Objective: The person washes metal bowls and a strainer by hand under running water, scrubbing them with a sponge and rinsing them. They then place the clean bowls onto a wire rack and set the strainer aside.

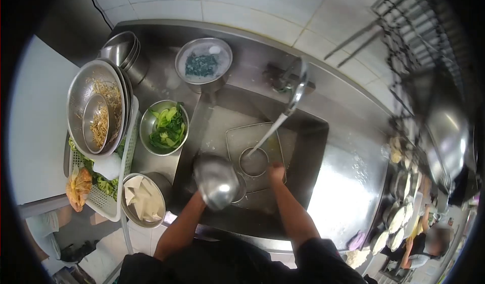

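A shiny metal bowl [217, 180] is tilted on its side over the left part of the sink [316, 142]. My left hand [198, 199] holds it, with most of the fingers hidden behind the bowl. Another round metal rim [242, 189] shows partly beside it. My right hand [276, 173] is low in the sink with its fingers curled in, next to the side of a wire frame [250, 126]; what it grips, if anything, is too small to make out. Water from the faucet [298, 89] runs into a round metal ring [253, 162] inside the frame.
Left of the sink stand a bowl of green leafy vegetables [169, 127], a pot of pale sheets [144, 198], a basket [129, 152] under dirty metal bowls [76, 97], and stacked pots [136, 57]. A basin with a blue scrubber [201, 64] sits behind. Right: hanging racks and a person [417, 248].
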The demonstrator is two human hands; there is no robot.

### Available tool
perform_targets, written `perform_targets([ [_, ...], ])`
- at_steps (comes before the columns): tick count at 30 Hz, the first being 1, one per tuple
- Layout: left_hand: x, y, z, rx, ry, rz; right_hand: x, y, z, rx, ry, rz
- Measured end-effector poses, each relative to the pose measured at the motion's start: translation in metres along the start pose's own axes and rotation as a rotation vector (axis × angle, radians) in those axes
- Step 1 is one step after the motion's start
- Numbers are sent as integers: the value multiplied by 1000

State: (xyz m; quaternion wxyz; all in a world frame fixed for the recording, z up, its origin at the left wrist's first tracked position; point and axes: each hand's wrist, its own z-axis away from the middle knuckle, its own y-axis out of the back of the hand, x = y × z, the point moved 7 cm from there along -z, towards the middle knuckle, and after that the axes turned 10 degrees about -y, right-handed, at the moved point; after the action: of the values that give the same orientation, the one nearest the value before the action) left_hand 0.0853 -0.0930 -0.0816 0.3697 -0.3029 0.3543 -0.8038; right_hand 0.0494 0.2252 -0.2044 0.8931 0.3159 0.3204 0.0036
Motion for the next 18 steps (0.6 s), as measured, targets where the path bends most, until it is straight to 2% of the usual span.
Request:
perform_targets([
  [1, -5, 6, 11, 37, 14, 33, 21, -22, -4, -19, -13, 14],
  [3, -9, 19, 26, 99, 31, 38, 62, -54, -4, 73, -276, 9],
  [4, -11, 23, 33, 122, 33, 41, 67, -61, -11, 59, -276, 22],
  [6, -13, 27, 44, 148, 33, 44, 88, -98, -18, -388, -579, -168],
  [7, -13, 28, 47, 159, 26, 40, 75, -103, -22, -394, -580, -161],
  [9, -14, 28, 52, 164, 24, 32, 22, -93, -39, -197, -186, 442],
  [11, -12, 25, 52, 156, 9, 14, -83, -98, 1, -134, 477, 1046],
  [13, -3, 15, 46, 121, -24, -12, -158, -79, 51, 22, 1240, 652],
  [14, 1, 8, 43, 86, -36, -31, -177, -62, 63, 72, 1236, 646],
  [16, 15, -16, 32, -14, -92, -76, -233, 7, 84, 220, 776, 436],
  [18, 36, -58, 22, -143, -217, -184, -192, 13, 36, 111, 531, -135],
])
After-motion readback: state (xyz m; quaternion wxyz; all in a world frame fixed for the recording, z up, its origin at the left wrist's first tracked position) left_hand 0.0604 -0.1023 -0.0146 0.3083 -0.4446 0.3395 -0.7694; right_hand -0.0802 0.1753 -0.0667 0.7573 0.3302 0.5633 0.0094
